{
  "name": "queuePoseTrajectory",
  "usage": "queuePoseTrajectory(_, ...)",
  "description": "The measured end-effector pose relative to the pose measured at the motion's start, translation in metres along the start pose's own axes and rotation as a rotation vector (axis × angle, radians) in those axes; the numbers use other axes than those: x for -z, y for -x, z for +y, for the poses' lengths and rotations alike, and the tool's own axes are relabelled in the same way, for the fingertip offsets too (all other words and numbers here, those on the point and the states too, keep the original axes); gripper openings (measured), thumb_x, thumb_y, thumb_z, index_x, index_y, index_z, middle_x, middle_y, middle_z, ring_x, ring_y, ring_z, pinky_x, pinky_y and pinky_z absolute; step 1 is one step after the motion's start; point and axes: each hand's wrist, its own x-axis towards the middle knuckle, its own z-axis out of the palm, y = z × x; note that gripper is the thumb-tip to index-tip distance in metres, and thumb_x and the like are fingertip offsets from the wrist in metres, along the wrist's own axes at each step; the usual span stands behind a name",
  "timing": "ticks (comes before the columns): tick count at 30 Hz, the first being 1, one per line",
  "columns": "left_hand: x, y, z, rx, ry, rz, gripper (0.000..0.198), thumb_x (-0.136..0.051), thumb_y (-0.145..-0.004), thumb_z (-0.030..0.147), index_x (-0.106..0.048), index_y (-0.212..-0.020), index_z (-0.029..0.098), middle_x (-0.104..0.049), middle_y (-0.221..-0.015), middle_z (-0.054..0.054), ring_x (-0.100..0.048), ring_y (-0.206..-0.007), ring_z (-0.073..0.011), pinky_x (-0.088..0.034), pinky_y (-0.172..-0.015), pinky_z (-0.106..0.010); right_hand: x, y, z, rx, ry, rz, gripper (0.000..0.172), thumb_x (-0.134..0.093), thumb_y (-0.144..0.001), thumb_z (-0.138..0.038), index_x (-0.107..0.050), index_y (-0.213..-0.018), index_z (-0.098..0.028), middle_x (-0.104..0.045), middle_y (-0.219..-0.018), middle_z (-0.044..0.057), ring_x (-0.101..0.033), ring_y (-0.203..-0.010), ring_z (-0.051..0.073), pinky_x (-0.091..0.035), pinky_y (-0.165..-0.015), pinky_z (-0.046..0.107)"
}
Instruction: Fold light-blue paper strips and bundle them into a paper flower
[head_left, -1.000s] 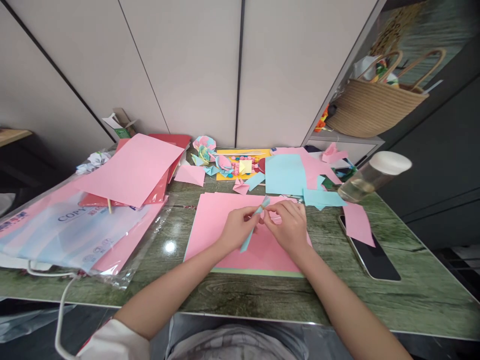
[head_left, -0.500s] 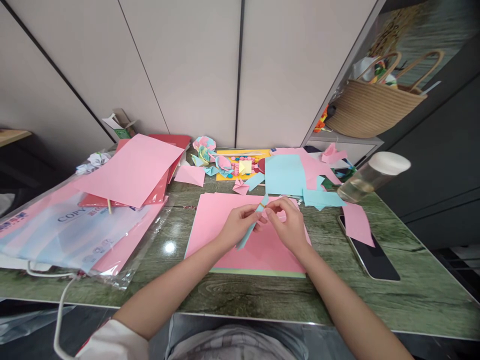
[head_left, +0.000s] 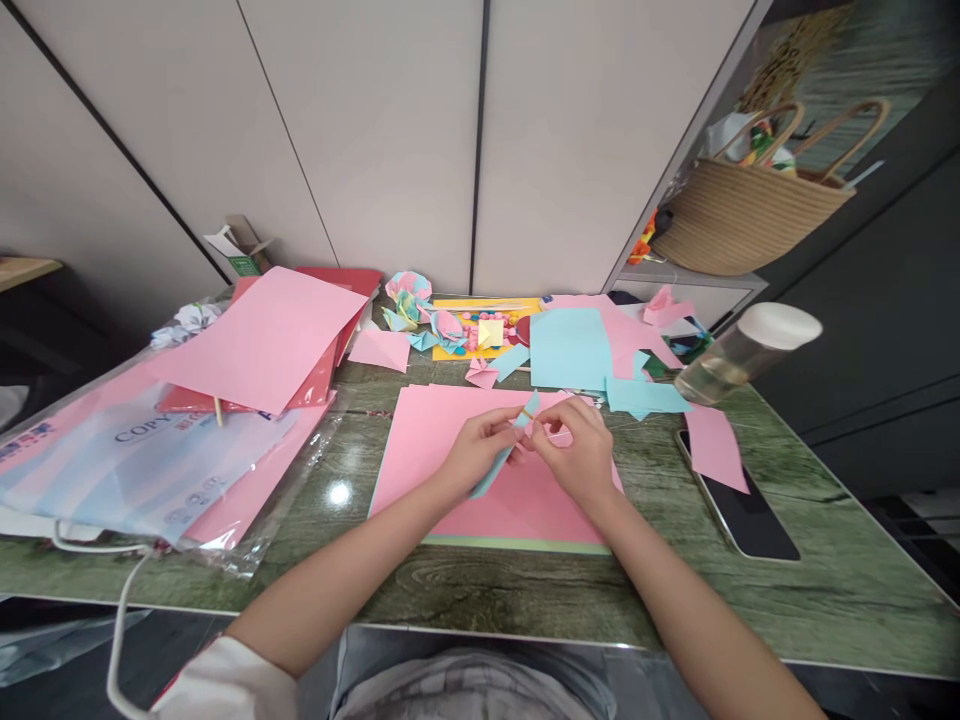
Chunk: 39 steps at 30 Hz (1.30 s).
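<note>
A folded strip of light blue paper [head_left: 489,478] slants through the grip of my left hand [head_left: 478,450], its top end poking up above the fingers. Near that end a thin yellowish band [head_left: 525,411] crosses the strip. My right hand [head_left: 581,445] is pinched close beside it, thumb and fingertips meeting at the strip's right side. A small pinkish bit shows between the two hands, but what the right fingertips hold is too small to name. Both hands are over a stack of pink paper sheets [head_left: 420,430].
Folded paper flowers [head_left: 448,330], a blue sheet [head_left: 570,345] and scraps lie behind the stack. On the right are a phone [head_left: 750,515] under a pink piece and a bottle [head_left: 716,360]. A plastic paper pack [head_left: 150,480] and a large pink sheet [head_left: 266,335] lie left.
My right hand has shifted slightly, its fingers curling a little more beside the strip. The left hand keeps its hold on the blue strip almost unmoved.
</note>
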Motion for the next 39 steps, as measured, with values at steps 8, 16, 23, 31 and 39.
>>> queuePoseTrajectory(8,0.006,-0.004,-0.002,0.021,0.106,-0.103,0.040,-0.058,-0.072,0.024,-0.055,-0.110,0.012,-0.061,-0.066,-0.003,-0.054,-0.054,-0.0096,-0.042,-0.057,-0.025,0.003,-0.002,0.003,0.054,-0.001,0.016,0.006,-0.053,-0.072,-0.015,-0.053,-0.068,-0.020,-0.053,-0.065,-0.002,-0.049,-0.063,0.012,-0.035,-0.068,0.029)
queuePoseTrajectory(16,0.007,-0.004,-0.001,0.096,0.192,-0.150,0.048,-0.059,-0.072,0.025,-0.048,-0.117,0.018,-0.061,-0.072,-0.004,-0.056,-0.058,-0.0109,-0.040,-0.060,-0.025,0.000,0.001,0.005,0.052,-0.002,-0.025,0.006,-0.054,-0.075,-0.020,-0.059,-0.078,-0.020,-0.060,-0.075,0.000,-0.053,-0.066,0.013,-0.035,-0.072,0.031)
queuePoseTrajectory(23,0.011,-0.005,0.000,0.172,0.243,-0.228,0.032,-0.057,-0.073,0.022,-0.053,-0.104,0.017,-0.058,-0.074,-0.004,-0.055,-0.060,-0.0110,-0.039,-0.061,-0.024,-0.002,0.002,0.003,0.093,-0.016,-0.044,0.010,-0.056,-0.076,-0.022,-0.062,-0.084,-0.022,-0.062,-0.074,0.000,-0.056,-0.071,0.014,-0.036,-0.070,0.031)
queuePoseTrajectory(31,0.013,-0.004,0.001,0.304,0.334,-0.312,0.016,-0.053,-0.071,0.017,-0.053,-0.087,0.013,-0.052,-0.066,-0.003,-0.053,-0.064,-0.0130,-0.038,-0.066,-0.026,-0.002,0.004,0.005,0.172,-0.034,-0.036,0.006,-0.058,-0.076,-0.019,-0.062,-0.079,-0.021,-0.062,-0.072,0.000,-0.055,-0.071,0.013,-0.034,-0.071,0.032)
queuePoseTrajectory(39,0.012,-0.005,0.002,0.360,0.351,-0.365,0.009,-0.041,-0.071,0.014,-0.046,-0.078,0.014,-0.030,-0.053,0.005,-0.026,-0.041,-0.0046,-0.025,-0.046,-0.019,-0.002,0.002,0.004,0.259,0.016,0.035,0.006,-0.057,-0.073,-0.017,-0.060,-0.069,-0.020,-0.060,-0.067,0.000,-0.053,-0.065,0.012,-0.031,-0.072,0.032)
